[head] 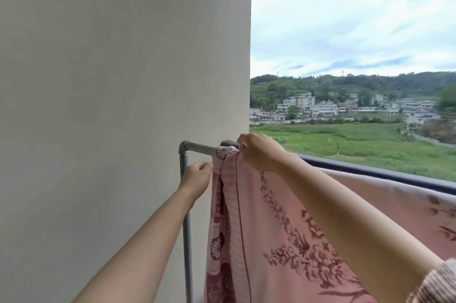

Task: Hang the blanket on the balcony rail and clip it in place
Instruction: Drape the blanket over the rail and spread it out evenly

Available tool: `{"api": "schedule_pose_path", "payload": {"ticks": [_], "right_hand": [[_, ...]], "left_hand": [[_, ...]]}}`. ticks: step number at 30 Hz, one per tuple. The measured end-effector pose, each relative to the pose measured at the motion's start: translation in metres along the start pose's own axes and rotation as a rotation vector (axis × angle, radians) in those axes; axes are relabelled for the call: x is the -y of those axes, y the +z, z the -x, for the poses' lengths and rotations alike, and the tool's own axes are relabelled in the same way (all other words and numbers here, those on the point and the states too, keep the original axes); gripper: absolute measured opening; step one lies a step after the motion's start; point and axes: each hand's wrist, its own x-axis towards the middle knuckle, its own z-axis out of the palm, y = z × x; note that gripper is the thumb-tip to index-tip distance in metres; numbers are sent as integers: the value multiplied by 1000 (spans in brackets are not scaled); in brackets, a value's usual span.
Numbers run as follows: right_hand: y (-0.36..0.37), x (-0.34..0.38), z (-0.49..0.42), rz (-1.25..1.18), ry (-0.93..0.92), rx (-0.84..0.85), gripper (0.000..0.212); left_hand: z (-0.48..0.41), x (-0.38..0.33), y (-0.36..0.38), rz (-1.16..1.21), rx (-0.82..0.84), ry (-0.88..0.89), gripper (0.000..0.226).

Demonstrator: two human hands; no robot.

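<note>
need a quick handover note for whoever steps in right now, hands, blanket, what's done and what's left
Left hand: fingers pinching the blanket's side edge just below the grey pipe rail.
Right hand: gripping the blanket's top corner at the rail.
Blanket: pink, floral, draped along the dark balcony rail, its end bunched by the wall.
Done: blanket is up.
Left: spread the corner and clip it; no clip is visible.

The blanket is pale pink with darker maroon flower sprays, a thin maroon stripe and wheel-like rosettes along its edge. The rail is dark grey-blue, the pipe lighter grey and the wall off-white; a sleeve at the lower right shows fine brown and cream stripes
</note>
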Motion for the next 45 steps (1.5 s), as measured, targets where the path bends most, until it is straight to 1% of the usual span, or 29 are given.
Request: {"api": "schedule_pose_path", "payload": {"ticks": [2,4,6,9,12,14,17,19,20,24,26,28,31,33,34,35,36,37,38,40,42,43,44,45], "right_hand": [[4,-1,-16,-74,73,80,31],[4,-2,-27,-140,132,166,34],[5,-3,-37,-215,164,228,36],[8,-2,-49,-285,145,306,34],[10,1,-66,-284,107,370,37],[10,3,-75,-321,90,380,32],[10,0,-89,-197,17,333,23],[6,-3,-98,-119,-19,292,19],[3,-4,-102,-110,-37,246,17],[0,-1,-118,-121,-154,-93,13],[6,1,-125,-93,-196,-156,13],[8,0,-132,-32,-196,-118,12],[3,0,-139,-41,-176,31,9],[-2,1,-140,-106,-191,22,9],[-5,1,-138,-170,-185,11,9],[-10,-1,-134,-244,-160,25,9],[-16,-5,-130,-300,-122,78,7],[-23,-12,-125,-319,-69,177,8],[-31,-20,-121,-324,-15,316,11],[-47,-38,-113,-363,113,611,15],[-58,-52,-107,-371,191,798,10],[-61,-56,-103,-365,219,868,7],[-63,-60,-101,-372,237,945,21],[-63,-63,-98,-388,262,1012,33]], "left_hand": [[-18,4,1,113,58,12,27],[-33,11,6,170,116,44,19],[-46,19,7,219,140,72,20],[-61,29,-1,219,157,148,29],[-75,20,-13,335,138,195,22],[-87,8,-21,390,128,212,21],[-107,2,-27,356,147,191,33],[-114,4,-30,295,181,186,28],[-116,5,-32,280,194,194,25],[-127,12,-31,364,259,178,23],[-131,13,-34,425,277,162,20],[-136,15,-37,447,218,180,18],[-145,16,-37,392,3,246,20],[-142,11,-36,327,-127,296,20],[-136,8,-35,319,-152,323,20],[-127,5,-35,332,-137,349,18],[-115,2,-33,354,-86,369,17],[-102,-1,-30,383,-1,385,16],[-87,-3,-27,414,119,397,16],[-56,-4,-15,456,440,416,21],[-33,-2,-3,388,775,424,36],[-25,1,1,332,910,419,42],[-24,6,3,266,994,417,43],[-25,10,3,199,1024,422,41]]}}
